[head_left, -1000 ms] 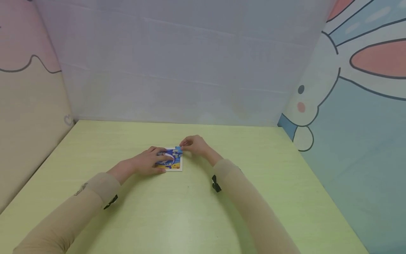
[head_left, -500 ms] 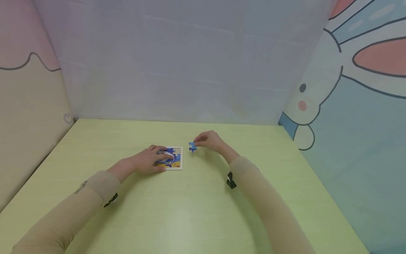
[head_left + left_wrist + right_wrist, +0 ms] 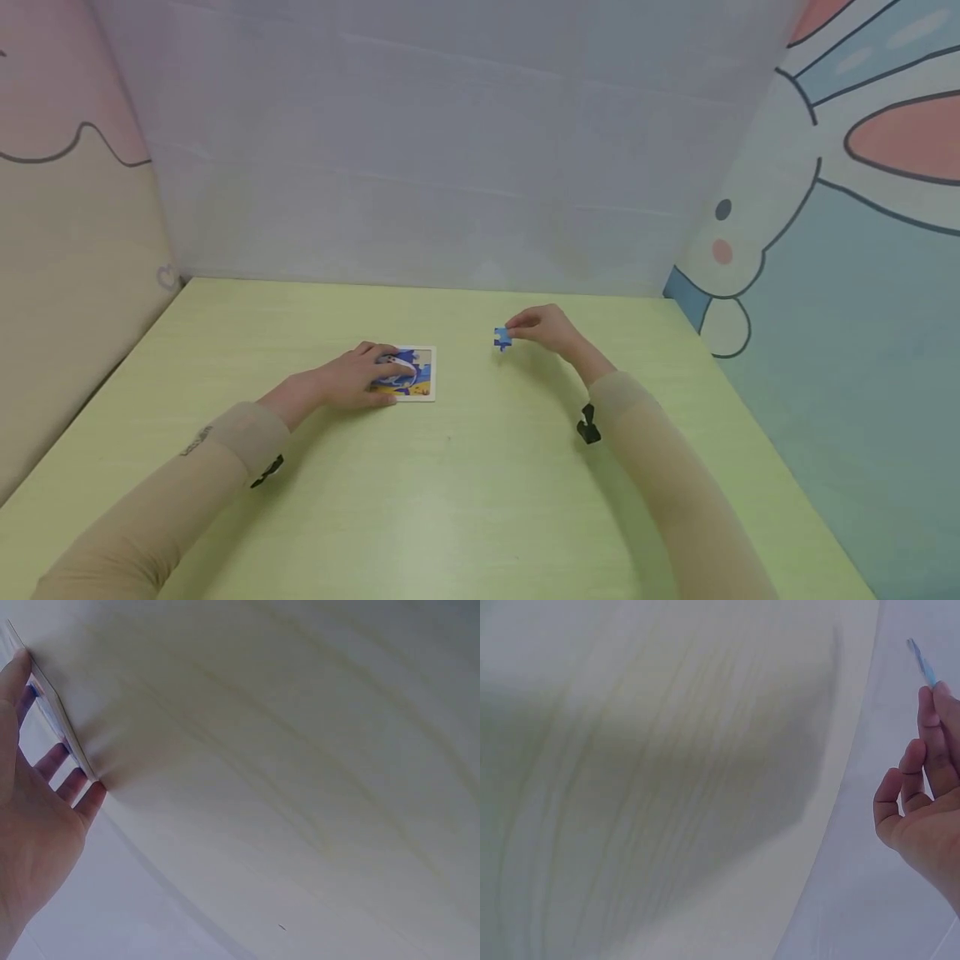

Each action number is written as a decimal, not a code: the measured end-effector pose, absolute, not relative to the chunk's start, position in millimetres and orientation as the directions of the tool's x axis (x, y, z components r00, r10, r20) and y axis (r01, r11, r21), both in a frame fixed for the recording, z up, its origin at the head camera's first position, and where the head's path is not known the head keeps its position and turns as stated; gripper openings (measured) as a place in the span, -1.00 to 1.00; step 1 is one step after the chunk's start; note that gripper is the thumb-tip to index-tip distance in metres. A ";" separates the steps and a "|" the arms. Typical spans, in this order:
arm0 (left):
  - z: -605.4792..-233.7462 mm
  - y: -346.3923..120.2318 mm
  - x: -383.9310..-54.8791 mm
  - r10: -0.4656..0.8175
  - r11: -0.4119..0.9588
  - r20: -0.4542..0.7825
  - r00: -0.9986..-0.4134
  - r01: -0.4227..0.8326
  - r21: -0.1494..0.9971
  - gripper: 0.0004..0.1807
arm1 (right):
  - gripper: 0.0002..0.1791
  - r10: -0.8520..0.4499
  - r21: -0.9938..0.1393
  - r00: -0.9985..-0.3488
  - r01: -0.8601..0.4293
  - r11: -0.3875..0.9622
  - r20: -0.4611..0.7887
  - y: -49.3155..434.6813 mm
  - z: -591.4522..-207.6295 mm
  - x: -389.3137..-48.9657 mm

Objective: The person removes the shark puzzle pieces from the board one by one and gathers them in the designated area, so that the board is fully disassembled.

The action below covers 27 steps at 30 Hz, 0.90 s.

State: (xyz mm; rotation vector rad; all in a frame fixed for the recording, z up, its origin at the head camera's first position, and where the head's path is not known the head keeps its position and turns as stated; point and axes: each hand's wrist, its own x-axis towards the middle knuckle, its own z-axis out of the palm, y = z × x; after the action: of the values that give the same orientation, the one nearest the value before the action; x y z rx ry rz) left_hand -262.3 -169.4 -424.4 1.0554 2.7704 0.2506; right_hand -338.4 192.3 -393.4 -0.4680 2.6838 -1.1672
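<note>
A small jigsaw puzzle (image 3: pixel 424 386) in a white frame lies on the table, its picture blue and yellow with a white shape in the middle. Its top right corner shows pale backing. My left hand (image 3: pixel 354 379) rests over the left part of it, fingers spread across the picture and thumb along the near edge. In the left wrist view the fingertips (image 3: pixel 91 796) reach the frame's edge. To the right, my right hand (image 3: pixel 550 330) pinches a blue puzzle piece (image 3: pixel 502 337) between thumb and fingers, above the table. The right wrist view shows this piece (image 3: pixel 922 663) nearly edge-on.
The pale yellow-green table (image 3: pixel 442 500) extends around both hands. A plain pale wall (image 3: pixel 420 167) stands behind its far edge. On the right is a wall panel with a cartoon rabbit (image 3: pixel 742 225), on the left a pink and cream panel (image 3: pixel 67 250).
My right hand has lifted the blue piece off the puzzle's top right corner and carried it to the right. The left hand stays on the puzzle.
</note>
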 end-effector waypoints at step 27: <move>-423.1 -168.8 -260.5 0.666 0.743 -0.105 -0.739 0.643 0.188 -0.40 | -0.74 -0.312 -0.671 -0.947 -0.181 0.719 -0.079 239.5 -422.0 -351.2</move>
State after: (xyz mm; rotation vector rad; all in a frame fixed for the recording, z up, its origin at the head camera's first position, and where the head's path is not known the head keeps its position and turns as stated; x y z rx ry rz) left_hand -260.5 -168.8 -423.1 1.0511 2.7766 0.2082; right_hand -351.2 239.5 -422.0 -0.3958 2.7372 -1.0391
